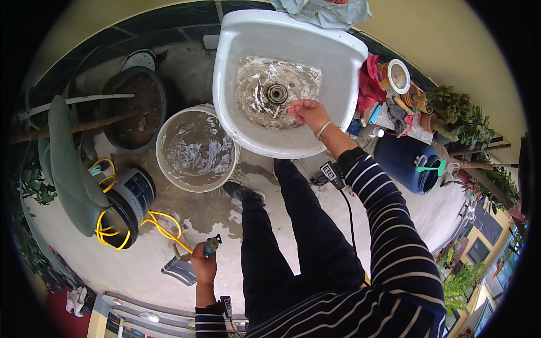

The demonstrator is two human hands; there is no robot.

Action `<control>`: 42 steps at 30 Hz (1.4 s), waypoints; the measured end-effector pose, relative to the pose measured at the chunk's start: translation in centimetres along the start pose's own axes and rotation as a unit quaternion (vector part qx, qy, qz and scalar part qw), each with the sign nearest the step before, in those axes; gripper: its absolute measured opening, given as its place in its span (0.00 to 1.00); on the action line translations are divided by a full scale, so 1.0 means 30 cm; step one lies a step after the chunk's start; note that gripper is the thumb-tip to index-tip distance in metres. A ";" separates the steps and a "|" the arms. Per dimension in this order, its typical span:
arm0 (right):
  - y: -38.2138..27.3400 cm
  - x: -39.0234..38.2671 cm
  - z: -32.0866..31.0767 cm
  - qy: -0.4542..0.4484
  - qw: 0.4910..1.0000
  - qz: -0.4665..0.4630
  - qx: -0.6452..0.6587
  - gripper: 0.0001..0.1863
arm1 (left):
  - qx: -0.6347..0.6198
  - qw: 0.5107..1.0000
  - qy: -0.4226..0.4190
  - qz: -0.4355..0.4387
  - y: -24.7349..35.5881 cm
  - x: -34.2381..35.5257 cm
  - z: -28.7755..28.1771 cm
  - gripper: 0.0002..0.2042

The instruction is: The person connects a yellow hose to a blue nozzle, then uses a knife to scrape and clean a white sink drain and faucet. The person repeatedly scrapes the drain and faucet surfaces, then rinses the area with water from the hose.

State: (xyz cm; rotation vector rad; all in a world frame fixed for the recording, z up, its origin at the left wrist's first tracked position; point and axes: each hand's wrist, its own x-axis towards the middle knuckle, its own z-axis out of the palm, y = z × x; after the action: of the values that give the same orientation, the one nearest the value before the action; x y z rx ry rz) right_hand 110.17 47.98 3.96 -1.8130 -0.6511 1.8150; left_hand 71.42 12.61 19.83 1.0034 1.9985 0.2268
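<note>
the left hand (203,263), low at the near left, is closed round the hose nozzle (212,245) of a yellow hose (163,228), light, stiff, probably wet, best gripped at its barrel, while the right hand (307,111) rests loosely curled, empty, in the white sink (248,34).

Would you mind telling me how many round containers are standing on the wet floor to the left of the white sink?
3: a white bucket of water beside the sink, a dark round tub behind it, and a black bucket with yellow hose nearer the left hand. Plants may hide others.
</note>
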 end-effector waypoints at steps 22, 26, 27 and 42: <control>-0.051 -0.156 -0.337 0.138 0.988 -0.063 0.020 0.04 | 0.061 0.996 -0.001 0.062 0.264 0.111 -0.151 0.07; -0.014 -0.200 -0.374 0.144 0.988 -0.054 -0.022 0.03 | 0.086 0.994 -0.005 0.069 0.280 0.132 -0.179 0.08; -0.006 -0.211 -0.381 0.145 0.988 -0.047 -0.028 0.04 | 0.085 0.994 -0.008 0.074 0.286 0.136 -0.187 0.08; 0.128 -0.339 -0.657 0.274 0.944 0.073 -0.168 0.12 | 0.108 0.992 -0.035 0.053 0.378 0.197 -0.238 0.10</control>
State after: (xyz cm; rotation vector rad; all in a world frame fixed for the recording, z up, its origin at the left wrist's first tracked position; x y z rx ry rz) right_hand 129.83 38.35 9.19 -2.5116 -0.6409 1.2247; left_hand 70.58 25.82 26.12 1.2380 1.9367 0.0318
